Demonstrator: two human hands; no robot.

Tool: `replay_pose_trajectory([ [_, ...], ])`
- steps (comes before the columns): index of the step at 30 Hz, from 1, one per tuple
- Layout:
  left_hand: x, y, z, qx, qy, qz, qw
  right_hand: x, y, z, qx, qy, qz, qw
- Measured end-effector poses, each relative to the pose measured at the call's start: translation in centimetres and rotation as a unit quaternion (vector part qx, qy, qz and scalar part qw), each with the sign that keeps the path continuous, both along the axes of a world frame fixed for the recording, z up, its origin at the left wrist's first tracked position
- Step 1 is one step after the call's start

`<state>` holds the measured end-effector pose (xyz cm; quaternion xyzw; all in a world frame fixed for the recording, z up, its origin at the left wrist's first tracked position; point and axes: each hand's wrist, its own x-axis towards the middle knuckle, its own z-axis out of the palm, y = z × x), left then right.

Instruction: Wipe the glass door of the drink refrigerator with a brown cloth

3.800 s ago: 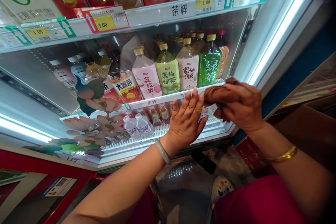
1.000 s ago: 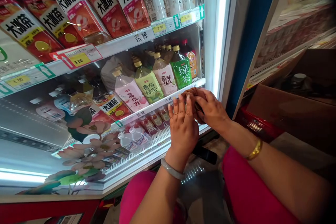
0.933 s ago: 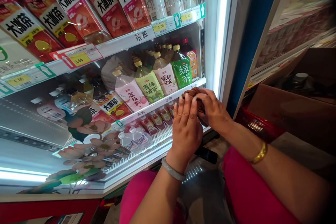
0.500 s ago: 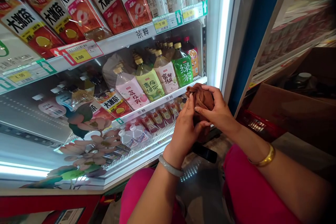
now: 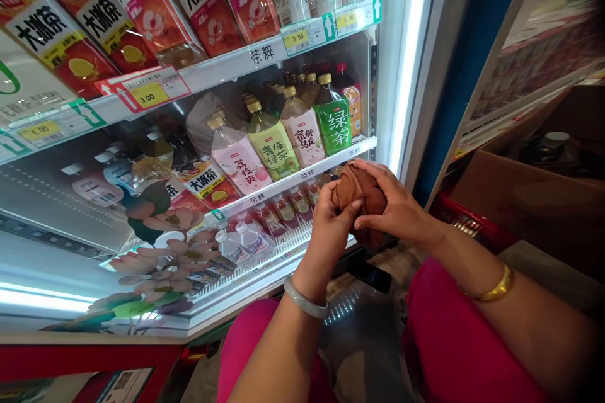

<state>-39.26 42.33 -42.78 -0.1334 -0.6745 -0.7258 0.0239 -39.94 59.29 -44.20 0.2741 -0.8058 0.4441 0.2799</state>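
A bunched brown cloth with a stitched edge is held between my two hands, in front of the lit drinks fridge. My left hand grips its near left side, the thumb pressed on the folds. Over the top and right side curl the fingers of my right hand, with that thumb close to the left one. Part of the cloth hangs below my hands. Just beyond it stand a green tea bottle and a pale pink bottle on the middle shelf.
The fridge's upper shelf edge carries price tags and large tea bottles. Small bottles stand on the bottom rack. At right is a cardboard box. A dark flat object lies low between my knees.
My left fingers, stretched along the cloth before, are now curled round its side. The cloth has been turned and looks smoother and rounder, with my right hand further over its top.
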Motion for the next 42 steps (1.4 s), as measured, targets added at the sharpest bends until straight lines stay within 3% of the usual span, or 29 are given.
replay_pose_trajectory([
  [2,0.0,0.2,0.0,0.054,-0.027,-0.041,0.997,0.0,-0.1,-0.5,-0.007,-0.025,-0.014,1.000],
  [4,0.0,0.3,0.0,0.056,-0.023,-0.067,0.996,0.1,-0.1,-0.6,-0.017,-0.030,-0.025,0.999],
  [7,0.0,0.0,0.1,-0.092,0.077,0.005,0.993,0.0,0.6,-0.6,-0.035,-0.040,-0.034,0.998],
  [9,0.3,-0.5,0.1,-0.239,0.197,0.107,0.945,-0.5,1.7,-0.6,-0.067,-0.022,-0.107,0.992],
  [11,0.6,-0.9,0.1,-0.336,0.314,0.188,0.868,-1.4,2.8,-0.8,-0.103,0.023,-0.221,0.969],
  [14,0.8,-1.2,-0.4,-0.398,0.410,0.236,0.786,-2.7,3.0,-1.1,-0.099,0.085,-0.307,0.943],
  [16,0.5,-0.9,-1.0,-0.440,0.409,0.234,0.765,-2.9,1.5,-1.4,-0.075,0.110,-0.296,0.946],
  [20,-0.7,-0.1,-2.5,-0.503,0.351,0.239,0.752,-1.8,-2.5,-2.2,-0.010,0.116,-0.199,0.973],
  [22,-1.1,0.0,-3.0,-0.514,0.343,0.244,0.748,-1.4,-2.9,-2.5,0.025,0.105,-0.160,0.981],
  [24,-1.2,0.1,-3.2,-0.518,0.341,0.239,0.747,-1.7,-1.9,-2.5,0.028,0.102,-0.174,0.979],
  [27,-0.8,0.1,-3.0,-0.518,0.340,0.231,0.750,-3.0,0.1,-1.8,-0.021,0.116,-0.274,0.954],
  [29,-0.6,0.1,-2.8,-0.509,0.346,0.240,0.751,-3.5,0.1,-1.2,-0.038,0.140,-0.313,0.939],
  [35,-0.9,-0.6,-2.6,-0.485,0.364,0.275,0.746,-1.8,-3.7,-1.6,0.081,0.194,-0.235,0.949],
  [39,-0.8,-1.3,-2.7,-0.496,0.365,0.263,0.743,-2.1,-1.0,-2.6,0.139,0.190,-0.190,0.953],
  [42,-0.6,-1.3,-2.5,-0.497,0.364,0.262,0.743,-3.6,1.5,-1.9,0.036,0.166,-0.245,0.955],
])
